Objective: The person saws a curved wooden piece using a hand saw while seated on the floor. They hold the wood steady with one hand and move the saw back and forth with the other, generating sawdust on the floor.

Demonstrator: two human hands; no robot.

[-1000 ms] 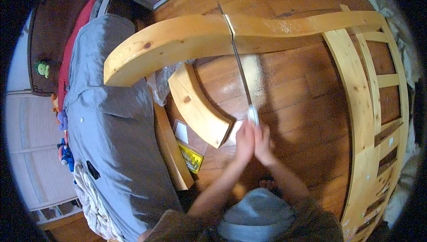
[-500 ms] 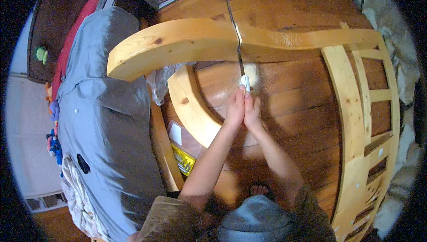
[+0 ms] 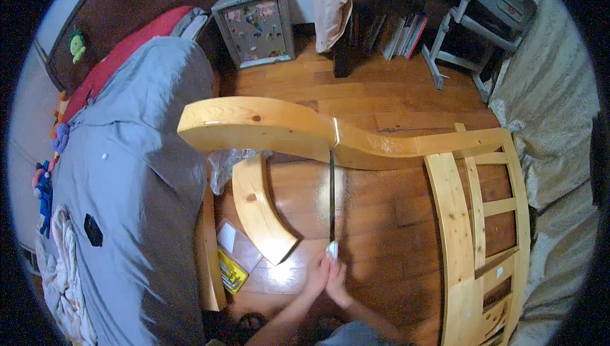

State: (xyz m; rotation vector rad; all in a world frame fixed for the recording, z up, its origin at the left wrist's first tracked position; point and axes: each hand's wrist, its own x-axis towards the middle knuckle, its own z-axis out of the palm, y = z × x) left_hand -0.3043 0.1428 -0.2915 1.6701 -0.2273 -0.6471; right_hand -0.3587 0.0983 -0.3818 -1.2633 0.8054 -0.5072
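Observation:
Both my hands are closed together around the white handle of a long, thin saw [image 3: 332,200], my left hand [image 3: 317,275] beside my right hand [image 3: 337,275]. Its dark, narrow blade points away from me and meets a curved wooden beam [image 3: 279,127] at a pale slit across it. Whether the blade's tip is still inside the slit is hard to see. Left of the saw a loose curved wooden piece [image 3: 259,209] rests on the floor. The beam stands raised above the wooden floor and joins a slatted wooden frame [image 3: 448,219] on the right.
A bed with a grey sheet [image 3: 146,174] runs along the left. By its side lie a yellow tool pack [image 3: 232,273] and a clear plastic bag [image 3: 222,173]. Farther off stand a small grey cabinet [image 3: 257,31], books [image 3: 406,36] and a grey chair [image 3: 495,12]. Curtains [image 3: 540,104] hang at right.
Both hands have drawn the saw back toward me, so the blade no longer reaches beyond the beam's far side. My view has tipped up, showing more of the room's far end.

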